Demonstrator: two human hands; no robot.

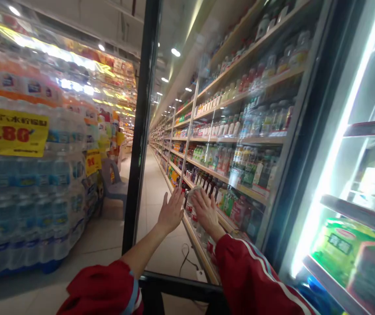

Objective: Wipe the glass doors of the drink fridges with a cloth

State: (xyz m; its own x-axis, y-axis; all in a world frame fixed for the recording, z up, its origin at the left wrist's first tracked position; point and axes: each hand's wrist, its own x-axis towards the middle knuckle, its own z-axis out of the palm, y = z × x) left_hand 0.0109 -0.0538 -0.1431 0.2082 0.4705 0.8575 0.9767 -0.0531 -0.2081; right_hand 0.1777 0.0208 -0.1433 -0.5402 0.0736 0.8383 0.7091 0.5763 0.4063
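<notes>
A glass door (140, 109) with a black frame stands in front of me, and shelves of bottles show in its pane. My left hand (170, 213) is held up flat at the pane with fingers stretched out and nothing in it. Just to its right, my right hand (204, 211) presses a crumpled pale cloth (194, 191) on the glass. The cloth shows past the fingertips; the rest of it is under the hand. Both forearms come from red sleeves with white and light blue stripes.
Stacked packs of bottled drinks (26, 210) with a yellow price sign (13, 131) stand at left, a grey chair (113, 183) beyond them. At right is a lit cooler with shelves (354, 210) and a green pack (341, 245). A cable with a white socket (201, 275) appears low through the glass.
</notes>
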